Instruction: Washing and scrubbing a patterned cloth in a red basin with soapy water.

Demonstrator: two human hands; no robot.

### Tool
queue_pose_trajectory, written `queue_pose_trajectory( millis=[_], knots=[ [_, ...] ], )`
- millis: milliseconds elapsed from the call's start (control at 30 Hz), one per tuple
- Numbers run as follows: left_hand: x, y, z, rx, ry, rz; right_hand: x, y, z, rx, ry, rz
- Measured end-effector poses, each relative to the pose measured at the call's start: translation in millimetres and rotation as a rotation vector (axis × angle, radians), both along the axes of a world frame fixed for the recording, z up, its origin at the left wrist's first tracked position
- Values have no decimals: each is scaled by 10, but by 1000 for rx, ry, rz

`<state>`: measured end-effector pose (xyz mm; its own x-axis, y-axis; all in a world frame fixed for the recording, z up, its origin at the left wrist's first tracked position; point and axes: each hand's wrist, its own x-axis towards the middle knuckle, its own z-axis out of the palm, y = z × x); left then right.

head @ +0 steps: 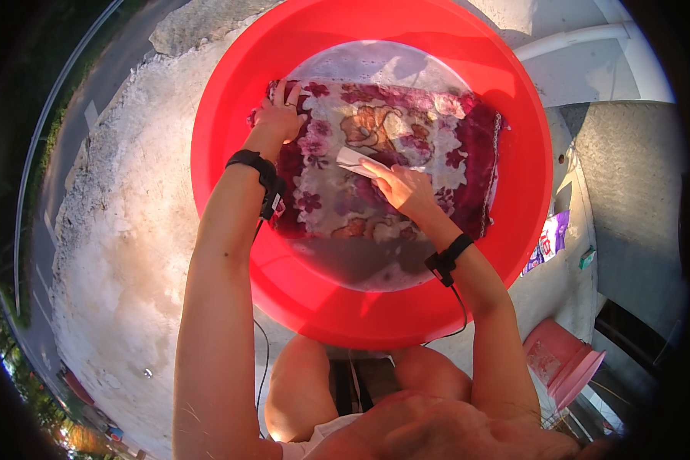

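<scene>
A wet floral cloth (374,190) in maroon, pink and cream, with a plush look, lies spread in a large red plastic tub (224,138). My left hand (280,115) presses on its far left corner, fingers apart. In my right hand (405,187) is a white flat-topped scrubber (361,160), resting against the middle of the cloth. The scrubber's underside is hidden, so I cannot tell whether it has bristles. Greyish soapy water (374,261) shows along the near and far sides of the cloth.
Right of the tub lie a purple-and-white printed packet (552,238) and a small green box (587,258). A pink bucket (560,359) lies tilted at the lower right. Pale concrete (132,230) extends left to a broken edge beside a road (92,109). Black cables hang from both wrist straps.
</scene>
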<state>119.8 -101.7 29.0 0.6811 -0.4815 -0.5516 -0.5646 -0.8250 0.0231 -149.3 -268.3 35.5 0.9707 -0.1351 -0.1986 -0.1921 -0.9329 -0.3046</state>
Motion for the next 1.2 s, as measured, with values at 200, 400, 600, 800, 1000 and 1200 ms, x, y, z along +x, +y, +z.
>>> queue_pose_trajectory(
  millis=[200,400,600,800,1000,1200],
  knots=[
    [-56,-208,-69,-59,-3,-20,504,375,-227,-35,-22,82],
    [-8,-127,61,-1,25,10,-380,-548,121,-148,139,7],
    [-31,-151,-19,6,9,14,399,265,167,90,-172,63],
    [10,-71,-116,-57,-12,0,255,-146,-41,36,-124,62],
    [8,-56,-24,-8,-28,-5,-736,-936,346,118,115,-518],
    [-75,-261,-106,-17,-52,-17,161,-172,-198,214,-2,-548]
  ],
)
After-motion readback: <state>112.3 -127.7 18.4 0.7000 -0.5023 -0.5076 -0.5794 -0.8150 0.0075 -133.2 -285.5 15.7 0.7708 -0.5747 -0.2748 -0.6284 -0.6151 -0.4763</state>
